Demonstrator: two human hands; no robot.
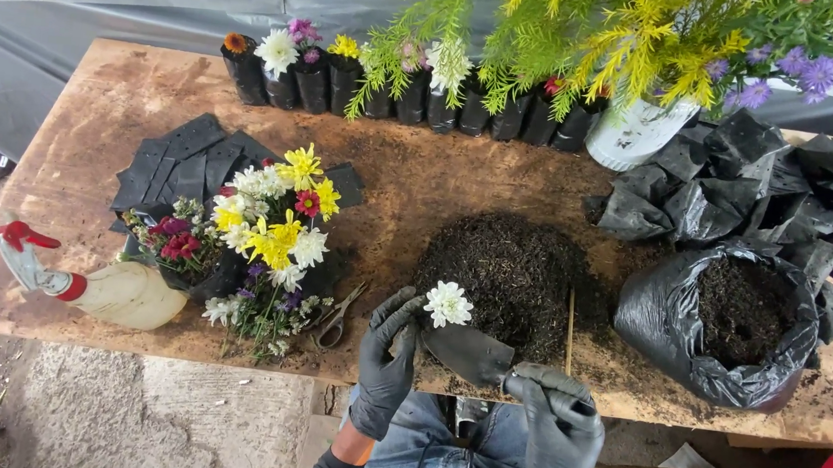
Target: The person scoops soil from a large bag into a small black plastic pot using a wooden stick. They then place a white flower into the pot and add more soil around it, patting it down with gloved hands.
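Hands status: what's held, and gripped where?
Both gloved hands hold one small black grow bag with a white flower in it: left hand at its open top, right hand at its bottom end.

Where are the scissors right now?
In the head view the scissors lie on the wooden table, left of the gloved left hand and just right of the loose bunch of cut flowers.

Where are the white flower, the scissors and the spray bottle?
white flower (448,304), head view, centre of the bloom.
scissors (333,329), head view, on the handle loops.
spray bottle (130,296), head view, middle of the pale body.
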